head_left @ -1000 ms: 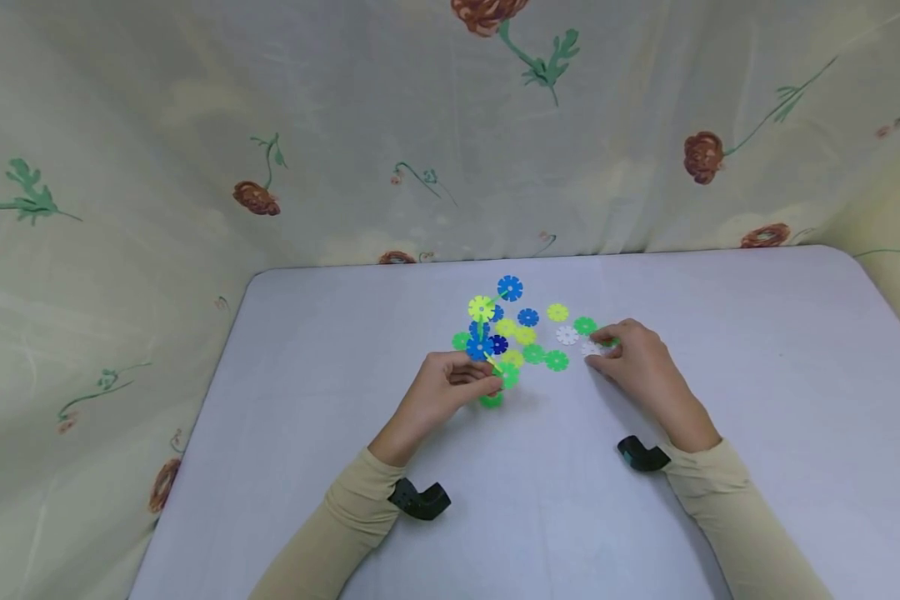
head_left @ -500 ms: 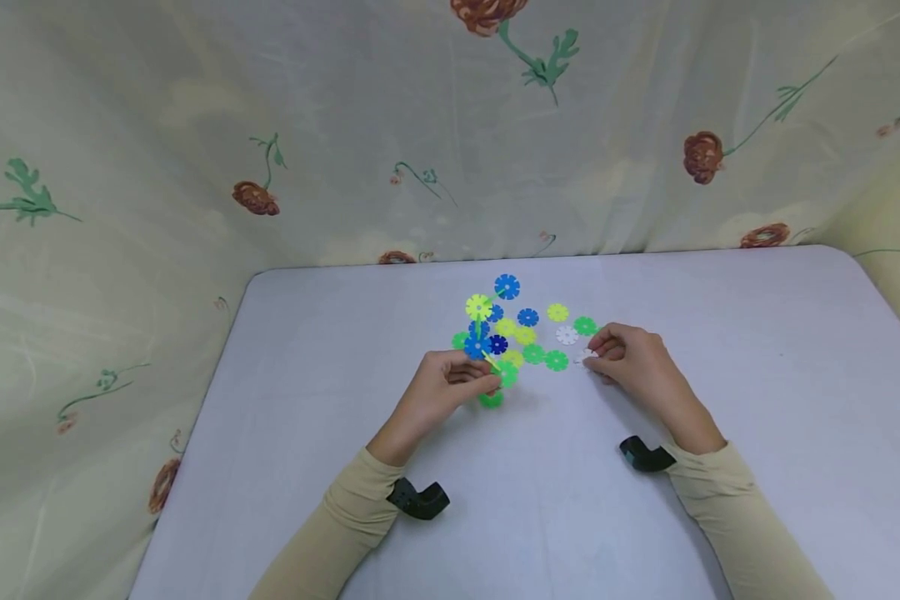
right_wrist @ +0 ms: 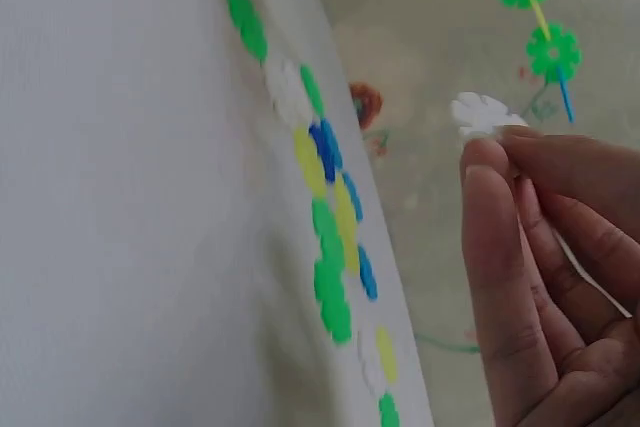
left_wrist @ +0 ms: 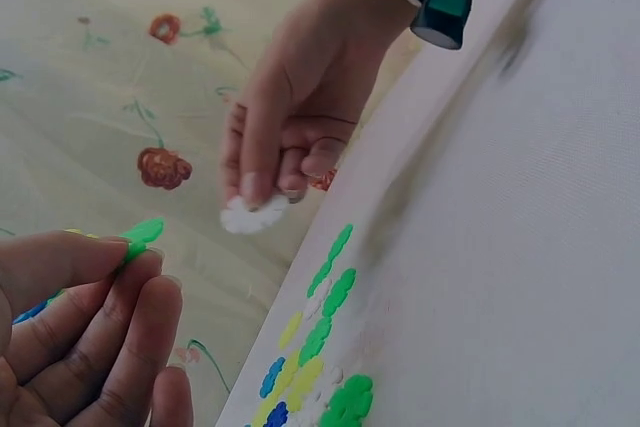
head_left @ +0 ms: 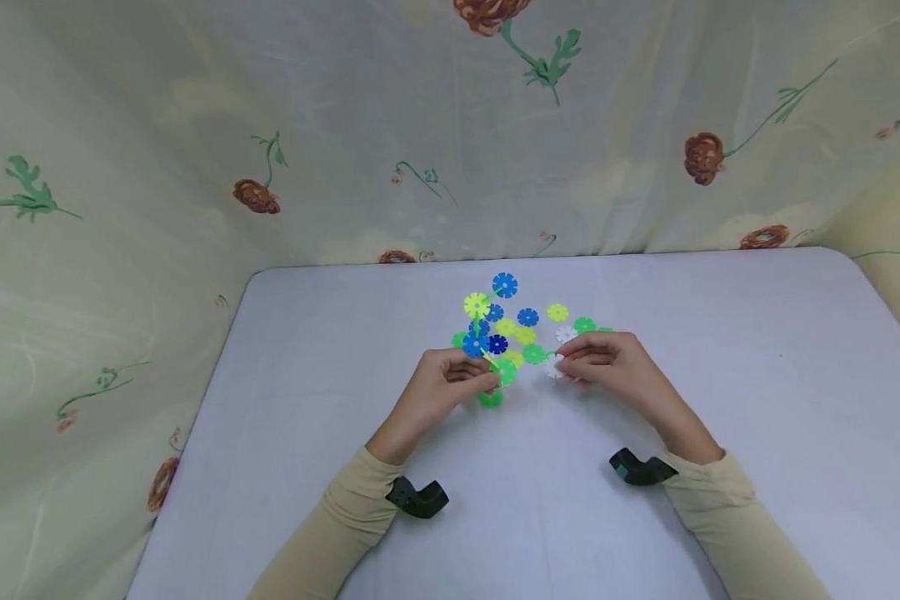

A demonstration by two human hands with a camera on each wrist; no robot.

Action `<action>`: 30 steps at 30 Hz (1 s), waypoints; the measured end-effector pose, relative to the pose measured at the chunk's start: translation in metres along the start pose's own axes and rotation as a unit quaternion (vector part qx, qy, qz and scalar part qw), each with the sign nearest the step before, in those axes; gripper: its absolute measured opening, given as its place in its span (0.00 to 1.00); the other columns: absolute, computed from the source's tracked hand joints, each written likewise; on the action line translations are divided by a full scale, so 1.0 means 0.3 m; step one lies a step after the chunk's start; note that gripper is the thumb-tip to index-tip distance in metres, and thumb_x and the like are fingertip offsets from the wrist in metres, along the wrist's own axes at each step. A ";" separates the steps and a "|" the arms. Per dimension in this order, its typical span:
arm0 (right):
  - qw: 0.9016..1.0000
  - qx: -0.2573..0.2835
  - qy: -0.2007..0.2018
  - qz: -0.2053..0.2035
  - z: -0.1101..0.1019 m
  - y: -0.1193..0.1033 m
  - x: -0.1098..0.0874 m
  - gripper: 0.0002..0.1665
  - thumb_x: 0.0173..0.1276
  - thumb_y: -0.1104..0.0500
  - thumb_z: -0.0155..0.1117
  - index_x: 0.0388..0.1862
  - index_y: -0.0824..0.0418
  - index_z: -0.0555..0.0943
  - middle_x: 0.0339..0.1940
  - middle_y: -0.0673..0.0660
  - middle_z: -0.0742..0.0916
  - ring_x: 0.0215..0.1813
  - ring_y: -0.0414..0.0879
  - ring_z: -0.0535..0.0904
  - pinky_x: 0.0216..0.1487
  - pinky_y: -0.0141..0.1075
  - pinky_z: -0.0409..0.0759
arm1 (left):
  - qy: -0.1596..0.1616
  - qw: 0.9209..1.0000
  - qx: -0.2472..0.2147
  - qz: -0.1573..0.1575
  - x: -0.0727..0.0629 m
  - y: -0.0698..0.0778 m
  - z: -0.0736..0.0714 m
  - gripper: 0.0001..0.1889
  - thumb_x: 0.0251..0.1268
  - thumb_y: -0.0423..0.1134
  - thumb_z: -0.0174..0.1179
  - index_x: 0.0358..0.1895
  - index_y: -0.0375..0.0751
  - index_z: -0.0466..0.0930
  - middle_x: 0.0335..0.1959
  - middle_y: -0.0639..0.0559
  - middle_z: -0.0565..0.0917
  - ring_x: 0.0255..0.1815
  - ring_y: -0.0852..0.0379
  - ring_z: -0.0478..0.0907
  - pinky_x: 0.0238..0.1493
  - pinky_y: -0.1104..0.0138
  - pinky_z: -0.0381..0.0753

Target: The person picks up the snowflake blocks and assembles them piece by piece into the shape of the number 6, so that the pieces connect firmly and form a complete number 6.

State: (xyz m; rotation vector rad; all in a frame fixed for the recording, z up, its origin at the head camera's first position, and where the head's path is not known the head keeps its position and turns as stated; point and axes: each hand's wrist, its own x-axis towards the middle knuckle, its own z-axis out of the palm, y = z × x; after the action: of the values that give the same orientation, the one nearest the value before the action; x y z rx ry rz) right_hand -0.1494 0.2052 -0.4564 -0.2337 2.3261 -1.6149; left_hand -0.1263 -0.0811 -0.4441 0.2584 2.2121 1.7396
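My left hand (head_left: 438, 390) pinches a green snowflake disc (head_left: 504, 372) between thumb and fingertips. That disc belongs to a linked chain of slotted plastic discs, with a blue disc (head_left: 476, 343), a yellow disc (head_left: 477, 306) and another blue disc (head_left: 505, 285) reaching away from me. Facing it, my right hand (head_left: 621, 371) pinches a white snowflake disc (left_wrist: 252, 219) by its edge, raised off the table. In the right wrist view, the white disc's notched rim (right_wrist: 478, 110) sticks out past the fingertips, apart from the chain (right_wrist: 553, 50).
Loose discs lie on the white-covered table (head_left: 307, 400) beyond and between the hands: yellow (head_left: 558, 312), blue (head_left: 528, 317), green (head_left: 533, 354) and white (head_left: 566, 333). A floral curtain (head_left: 345, 150) hangs behind the far edge. Each wrist carries a black camera.
My right hand has picked up the white disc from the table's right side and carried it left, closer to the chain. My left hand stays nearly still, the chain tipping slightly left.
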 end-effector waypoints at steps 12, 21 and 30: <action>0.994 -0.014 0.029 -0.103 0.092 -0.059 -0.038 0.09 0.68 0.58 0.75 0.44 0.60 0.89 0.40 0.56 0.92 0.42 0.47 0.90 0.41 0.38 0.90 | -0.001 1.000 -0.015 -0.001 0.006 -0.003 -0.002 0.10 0.67 0.39 0.70 0.45 0.35 0.88 0.42 0.43 0.91 0.40 0.58 0.89 0.46 0.67 0.83; 0.982 -0.079 0.064 -0.161 0.120 -0.075 -0.048 0.07 0.66 0.60 0.76 0.43 0.56 0.91 0.41 0.49 0.93 0.44 0.32 0.87 0.39 0.31 0.88 | 0.001 1.000 -0.023 -0.003 0.003 -0.005 -0.004 0.12 0.67 0.40 0.70 0.45 0.35 0.87 0.42 0.43 0.91 0.41 0.54 0.90 0.49 0.67 0.83; 0.954 -0.141 0.108 -0.242 0.142 -0.073 -0.048 0.13 0.61 0.67 0.78 0.39 0.51 0.91 0.38 0.47 0.93 0.41 0.33 0.87 0.36 0.27 0.87 | -0.003 0.999 -0.034 -0.006 0.002 -0.004 -0.006 0.11 0.68 0.39 0.70 0.46 0.34 0.87 0.42 0.42 0.90 0.42 0.53 0.90 0.49 0.66 0.84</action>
State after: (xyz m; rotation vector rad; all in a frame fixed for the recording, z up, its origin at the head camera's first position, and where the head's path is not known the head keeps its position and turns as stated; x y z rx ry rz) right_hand -0.1226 0.1640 -0.4476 -0.7826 2.8322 -1.5585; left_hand -0.1276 -0.0827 -0.4449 0.2335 2.1417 1.8015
